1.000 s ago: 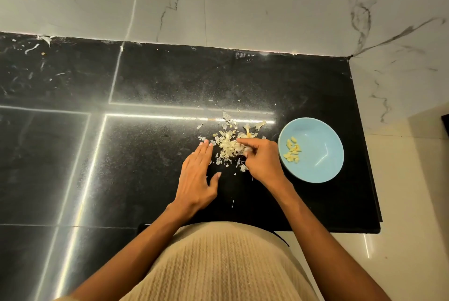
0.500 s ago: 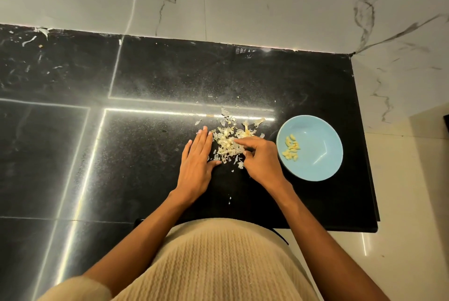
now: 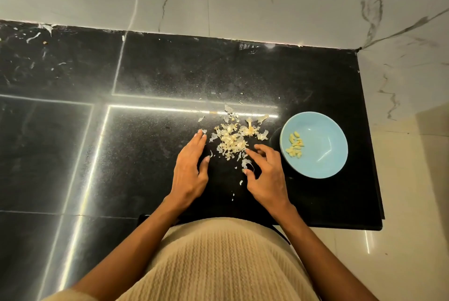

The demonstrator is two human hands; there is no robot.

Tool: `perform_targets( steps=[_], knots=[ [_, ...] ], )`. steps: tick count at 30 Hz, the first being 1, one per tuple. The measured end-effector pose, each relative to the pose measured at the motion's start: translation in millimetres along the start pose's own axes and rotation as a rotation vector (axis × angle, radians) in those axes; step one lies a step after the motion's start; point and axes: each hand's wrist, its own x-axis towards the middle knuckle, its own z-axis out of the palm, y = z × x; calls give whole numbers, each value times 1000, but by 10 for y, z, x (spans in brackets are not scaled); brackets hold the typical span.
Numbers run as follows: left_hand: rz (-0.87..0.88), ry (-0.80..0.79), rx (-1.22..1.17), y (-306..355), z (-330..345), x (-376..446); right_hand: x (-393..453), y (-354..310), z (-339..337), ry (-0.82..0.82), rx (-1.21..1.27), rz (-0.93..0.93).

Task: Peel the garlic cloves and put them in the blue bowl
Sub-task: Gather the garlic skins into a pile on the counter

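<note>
1. The left hand [image 3: 190,169] lies flat on the black counter [image 3: 145,150], fingers straight, just left of the skins [image 3: 233,141].
2. The right hand [image 3: 266,174] hovers at the pile's near edge, its grip spread and holding nothing.
3. Peeled cloves [image 3: 295,147] sit in the blue bowl [image 3: 323,162], right of the pile.

Left hand [image 3: 190,169] flat, right hand [image 3: 266,174] spread

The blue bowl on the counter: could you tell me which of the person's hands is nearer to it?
Right. The right hand lies just left of the blue bowl, fingers spread by the garlic skins. The left hand rests flat beyond the skins, farther away.
</note>
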Motion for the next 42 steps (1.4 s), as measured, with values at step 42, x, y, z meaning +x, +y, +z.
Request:
perform_targets(
  steps=[42],
  knots=[
    [11, -59, -25, 35, 159, 967, 1553, 116, 426, 124, -116, 331]
  ],
)
